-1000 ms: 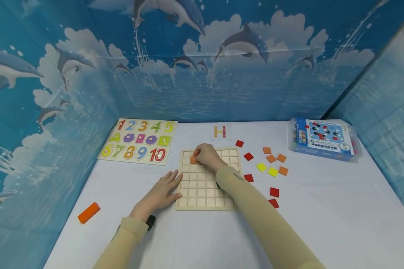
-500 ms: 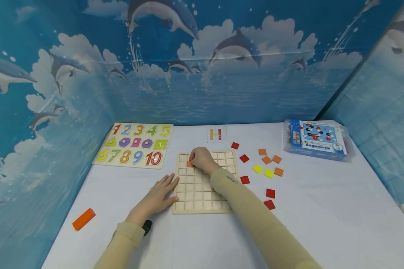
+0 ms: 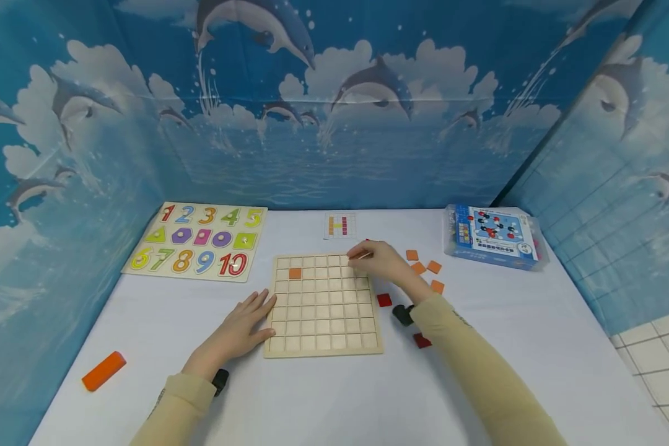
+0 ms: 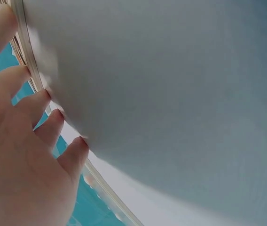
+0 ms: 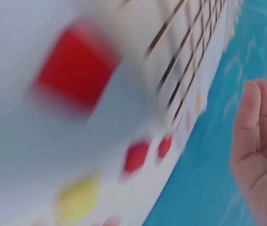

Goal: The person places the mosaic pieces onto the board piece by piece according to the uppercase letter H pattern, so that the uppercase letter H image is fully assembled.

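Observation:
A pale wooden grid board (image 3: 323, 310) lies flat on the white table, with an orange square tile (image 3: 295, 273) in one of its upper-left cells. At the board's left edge rests my left hand (image 3: 228, 334), fingers spread and fingertips touching the rim, as the left wrist view also shows. My right hand (image 3: 386, 263) is above the board's upper-right corner; its fingers (image 5: 248, 106) look fairly straight and hold nothing in the right wrist view. Beneath and beside it are a red tile (image 3: 384, 300), loose orange tiles (image 3: 434, 266) and a blurred yellow tile (image 5: 77, 200).
Behind the board lies a small printed pattern card (image 3: 340, 226). A number-and-shape puzzle (image 3: 195, 241) sits at the back left, a plastic boxed set (image 3: 496, 235) at the back right. An orange block (image 3: 104, 370) is at the front left. Dolphin curtains enclose the table.
The right hand has let go of the orange tile, which stays in its cell, and has moved right toward the loose tiles. The left hand keeps its place on the board. The head view has turned right.

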Demonstrator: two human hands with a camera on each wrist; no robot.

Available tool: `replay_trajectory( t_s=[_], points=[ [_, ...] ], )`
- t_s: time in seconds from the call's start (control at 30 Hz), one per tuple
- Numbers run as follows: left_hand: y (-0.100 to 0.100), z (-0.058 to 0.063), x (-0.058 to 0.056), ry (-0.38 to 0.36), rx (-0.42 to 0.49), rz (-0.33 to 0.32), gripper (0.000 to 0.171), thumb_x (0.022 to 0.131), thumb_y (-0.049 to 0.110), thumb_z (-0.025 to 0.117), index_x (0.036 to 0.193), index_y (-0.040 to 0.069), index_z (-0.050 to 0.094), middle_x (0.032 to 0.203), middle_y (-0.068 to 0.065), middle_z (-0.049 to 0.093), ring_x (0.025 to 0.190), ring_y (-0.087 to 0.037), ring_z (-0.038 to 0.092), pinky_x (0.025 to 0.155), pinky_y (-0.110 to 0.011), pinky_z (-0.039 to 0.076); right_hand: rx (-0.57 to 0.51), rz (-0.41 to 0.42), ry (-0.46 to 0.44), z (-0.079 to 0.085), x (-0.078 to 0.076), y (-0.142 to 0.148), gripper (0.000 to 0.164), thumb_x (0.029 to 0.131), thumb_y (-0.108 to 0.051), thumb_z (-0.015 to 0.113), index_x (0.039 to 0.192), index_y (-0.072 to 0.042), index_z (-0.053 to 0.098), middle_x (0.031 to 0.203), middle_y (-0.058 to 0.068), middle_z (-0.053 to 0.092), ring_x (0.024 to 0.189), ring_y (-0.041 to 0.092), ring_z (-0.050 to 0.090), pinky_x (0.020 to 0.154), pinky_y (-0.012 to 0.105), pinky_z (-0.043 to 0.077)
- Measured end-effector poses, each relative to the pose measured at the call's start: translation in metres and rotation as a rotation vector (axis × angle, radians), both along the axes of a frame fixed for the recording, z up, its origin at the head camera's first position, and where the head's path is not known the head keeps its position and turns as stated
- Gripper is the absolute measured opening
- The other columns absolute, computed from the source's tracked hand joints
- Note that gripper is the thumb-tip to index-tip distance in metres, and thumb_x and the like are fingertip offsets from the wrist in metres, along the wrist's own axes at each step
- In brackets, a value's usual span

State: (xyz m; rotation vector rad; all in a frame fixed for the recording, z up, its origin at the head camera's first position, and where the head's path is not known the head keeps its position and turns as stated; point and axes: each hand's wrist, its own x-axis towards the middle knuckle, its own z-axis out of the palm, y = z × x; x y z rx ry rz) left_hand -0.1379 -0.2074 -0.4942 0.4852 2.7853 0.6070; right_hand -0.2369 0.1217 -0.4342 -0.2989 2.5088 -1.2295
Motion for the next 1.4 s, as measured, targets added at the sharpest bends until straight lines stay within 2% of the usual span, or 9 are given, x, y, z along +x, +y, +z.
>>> replay_trajectory(
  t_s=[0.17, 0.3, 0.53, 0.8, 1.1, 1.4],
  points=[
    [-0.002, 0.006, -0.001, -0.007, 0.005, -0.008, 0.07, 0.095, 0.032, 0.064, 0.153, 0.007, 0.034, 0.162, -0.018, 0.023, 0.15, -0.042, 0.017, 0.121, -0.062, 0.017, 0.01, -0.134, 0.017, -0.006, 0.018, 0.059, 0.033, 0.096, -0.025, 0.065, 0.124, -0.007, 0.065, 0.124, 0.014, 0.066, 0.109, 0.028, 0.063, 0.093, 0.039, 0.055],
    [0.0, 0.005, -0.001, -0.023, 0.013, -0.01, 0.071, 0.096, 0.033, 0.063, 0.154, 0.008, 0.032, 0.163, -0.018, 0.022, 0.151, -0.042, 0.015, 0.121, -0.061, 0.015, 0.041, -0.221, 0.005, -0.015, 0.028, 0.098, 0.036, 0.097, -0.028, 0.064, 0.127, -0.007, 0.062, 0.128, 0.016, 0.064, 0.111, 0.029, 0.061, 0.09, 0.036, 0.056],
    [0.0, 0.005, 0.002, -0.016, 0.011, -0.004, 0.071, 0.096, 0.032, 0.063, 0.154, 0.008, 0.032, 0.163, -0.017, 0.022, 0.151, -0.041, 0.016, 0.121, -0.061, 0.015, 0.096, -0.222, -0.009, -0.019, 0.036, 0.136, 0.044, 0.099, -0.027, 0.059, 0.136, -0.003, 0.054, 0.133, 0.021, 0.059, 0.119, 0.036, 0.055, 0.1, 0.049, 0.052],
    [0.001, 0.009, 0.001, -0.006, 0.008, -0.016, 0.07, 0.096, 0.03, 0.063, 0.154, 0.007, 0.031, 0.162, -0.019, 0.022, 0.15, -0.043, 0.016, 0.121, -0.062, 0.016, 0.145, -0.243, -0.117, -0.02, 0.037, 0.15, 0.053, 0.097, -0.03, 0.062, 0.139, -0.001, 0.049, 0.136, 0.024, 0.054, 0.118, 0.037, 0.052, 0.1, 0.049, 0.051],
    [0.001, 0.007, 0.002, -0.012, 0.012, -0.01, 0.071, 0.096, 0.03, 0.064, 0.154, 0.007, 0.031, 0.163, -0.018, 0.022, 0.15, -0.042, 0.016, 0.121, -0.062, 0.015, 0.18, -0.222, -0.153, -0.031, 0.033, 0.15, 0.055, 0.096, -0.031, 0.063, 0.138, 0.002, 0.048, 0.132, 0.025, 0.056, 0.113, 0.035, 0.053, 0.1, 0.049, 0.049],
    [0.001, 0.008, 0.001, -0.01, 0.016, -0.011, 0.071, 0.095, 0.029, 0.064, 0.154, 0.007, 0.032, 0.162, -0.018, 0.022, 0.15, -0.042, 0.016, 0.121, -0.061, 0.016, 0.252, -0.182, -0.155, -0.033, 0.031, 0.147, 0.05, 0.093, -0.022, 0.068, 0.133, 0.004, 0.053, 0.121, 0.023, 0.056, 0.106, 0.033, 0.049, 0.089, 0.036, 0.049]
  ],
)
